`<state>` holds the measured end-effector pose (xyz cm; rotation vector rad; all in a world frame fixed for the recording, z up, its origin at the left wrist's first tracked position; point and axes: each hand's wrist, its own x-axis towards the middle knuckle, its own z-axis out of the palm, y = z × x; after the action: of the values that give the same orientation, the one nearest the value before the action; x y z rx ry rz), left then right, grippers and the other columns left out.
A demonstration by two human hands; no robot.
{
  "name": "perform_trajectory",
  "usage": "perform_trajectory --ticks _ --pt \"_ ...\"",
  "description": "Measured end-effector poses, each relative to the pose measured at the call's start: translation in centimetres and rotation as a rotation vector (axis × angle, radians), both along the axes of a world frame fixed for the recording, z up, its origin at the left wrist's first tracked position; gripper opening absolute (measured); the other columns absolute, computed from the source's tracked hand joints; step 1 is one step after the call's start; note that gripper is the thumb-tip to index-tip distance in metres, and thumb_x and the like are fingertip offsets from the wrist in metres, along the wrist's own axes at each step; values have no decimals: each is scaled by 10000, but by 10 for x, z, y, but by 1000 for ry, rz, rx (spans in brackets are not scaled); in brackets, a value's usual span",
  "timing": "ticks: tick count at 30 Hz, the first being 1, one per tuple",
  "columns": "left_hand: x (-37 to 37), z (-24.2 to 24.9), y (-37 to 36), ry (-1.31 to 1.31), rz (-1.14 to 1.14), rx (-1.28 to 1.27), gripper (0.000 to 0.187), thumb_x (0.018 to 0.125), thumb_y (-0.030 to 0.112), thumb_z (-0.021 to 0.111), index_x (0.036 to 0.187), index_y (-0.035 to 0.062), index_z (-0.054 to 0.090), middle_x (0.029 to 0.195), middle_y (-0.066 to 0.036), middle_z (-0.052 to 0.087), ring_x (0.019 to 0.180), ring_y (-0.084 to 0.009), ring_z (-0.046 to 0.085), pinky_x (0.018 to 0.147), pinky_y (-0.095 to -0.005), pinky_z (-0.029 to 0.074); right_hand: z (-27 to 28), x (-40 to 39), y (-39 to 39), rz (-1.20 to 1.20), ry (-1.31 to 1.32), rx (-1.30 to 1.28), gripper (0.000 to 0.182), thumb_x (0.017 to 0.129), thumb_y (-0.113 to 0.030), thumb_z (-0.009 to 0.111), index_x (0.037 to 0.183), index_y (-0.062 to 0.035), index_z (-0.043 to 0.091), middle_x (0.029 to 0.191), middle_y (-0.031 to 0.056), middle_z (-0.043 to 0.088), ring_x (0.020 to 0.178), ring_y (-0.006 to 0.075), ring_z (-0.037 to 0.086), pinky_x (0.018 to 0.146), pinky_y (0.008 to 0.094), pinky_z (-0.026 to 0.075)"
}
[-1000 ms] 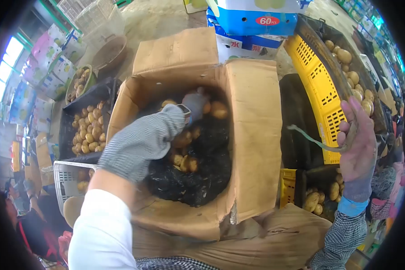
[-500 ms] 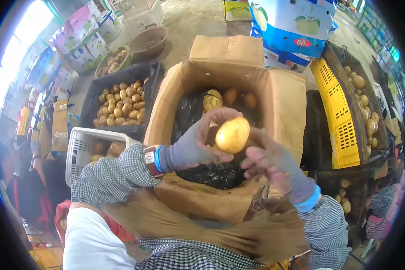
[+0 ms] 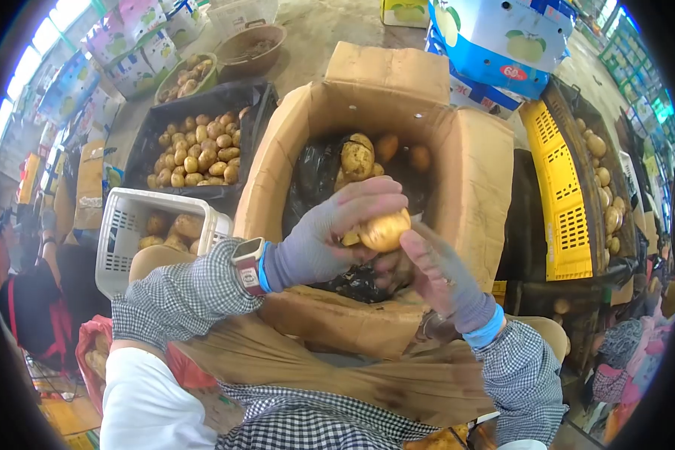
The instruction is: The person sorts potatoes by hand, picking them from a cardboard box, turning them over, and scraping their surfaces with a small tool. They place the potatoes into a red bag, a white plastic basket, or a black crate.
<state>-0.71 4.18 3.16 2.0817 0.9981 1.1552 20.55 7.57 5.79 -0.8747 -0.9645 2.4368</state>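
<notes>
Over a cardboard box (image 3: 476, 187), my left hand (image 3: 330, 232) in a grey glove is wrapped round the back and side of a potato (image 3: 385, 231). My right hand (image 3: 446, 274), gloved too and slightly blurred, is right beside the potato with its fingers apart and fingertips at its lower right side. Black plastic (image 3: 301, 176) lines the box below. Deeper inside lie a large dirt-marked potato (image 3: 358, 156) and several others, partly hidden by my hands.
Left of the box stand a black crate (image 3: 146, 146) of potatoes and a white basket (image 3: 112, 259) with larger ones. A yellow crate (image 3: 559, 187) is on the right, and blue fruit cartons (image 3: 495, 52) stack behind. A person (image 3: 34, 300) sits at far left.
The potato has moved slightly lower and turned in my left hand. My right hand has come in closer, its fingertips now at the potato. The view has shifted a little.
</notes>
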Motion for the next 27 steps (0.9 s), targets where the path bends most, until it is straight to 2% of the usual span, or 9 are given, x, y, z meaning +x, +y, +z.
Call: perform_trajectory --ticks 2,4,5,12,15,19,21,24,27 --pt "8 3 -2 24 -7 17 784 712 83 791 1397 64 410 1410 -153 423 1315 -298 415 1072 -362 339 0 -2 -4 -11 14 -82 748 795 -169 759 1405 -32 350 1121 53 541 838 66 546 681 195 463" --pt "11 2 -5 52 135 2 846 700 97 803 1422 57 364 1426 -146 404 1326 -294 403 1080 -365 332 -7 -1 -2 -19 28 228 810 760 -119 776 1425 -42 322 1150 36 532 851 53 535 668 182 446" --pt "11 1 -7 -5 154 -172 917 681 63 792 1451 63 295 1446 -146 382 1361 -297 351 1105 -367 308 -5 0 0 -21 40 239 832 747 -99 780 1432 -43 311 1173 32 524 858 51 534 662 174 439" --pt "10 7 -10 -253 24 -475 871 713 78 790 1447 66 321 1462 -126 371 1332 -224 396 1101 -328 318 -4 2 -2 -213 66 276 881 721 10 763 1450 -38 271 1285 60 469 1019 93 553 763 188 497" --pt "11 7 -12 -159 69 -468 823 722 89 788 1430 81 368 1444 -120 404 1314 -217 421 1094 -327 328 -4 5 -3 -193 56 255 889 711 42 757 1451 -39 271 1314 77 442 1083 124 540 816 215 515" --pt "16 5 -12 -73 109 -380 722 774 75 765 1400 50 407 1355 -71 496 1246 -165 468 1033 -320 385 -4 9 -4 -190 -7 290 839 712 45 756 1422 -33 315 1294 84 454 1076 132 539 781 210 523" --pt "16 -5 -9 -255 46 -493 630 814 71 729 1375 58 443 1339 -73 509 1225 -157 482 1011 -313 402 -7 12 -3 -215 -8 323 818 708 51 755 1406 -31 337 1280 84 465 1069 134 543 766 205 524" --pt "11 -23 0 -231 80 -495 569 835 50 701 1353 53 464 1323 -77 516 1203 -151 494 1005 -324 409 -8 27 3 -285 25 382 735 719 21 751 1359 -25 393 1219 75 515 1013 134 569 798 235 519" --pt "-8 -49 9 192 198 -358 521 873 163 667 1337 38 465 1287 -115 521 1186 -186 511 992 -320 417 5 77 45 -553 17 366 496 765 -25 704 1225 -28 518 1095 82 607 942 180 618 867 324 509"
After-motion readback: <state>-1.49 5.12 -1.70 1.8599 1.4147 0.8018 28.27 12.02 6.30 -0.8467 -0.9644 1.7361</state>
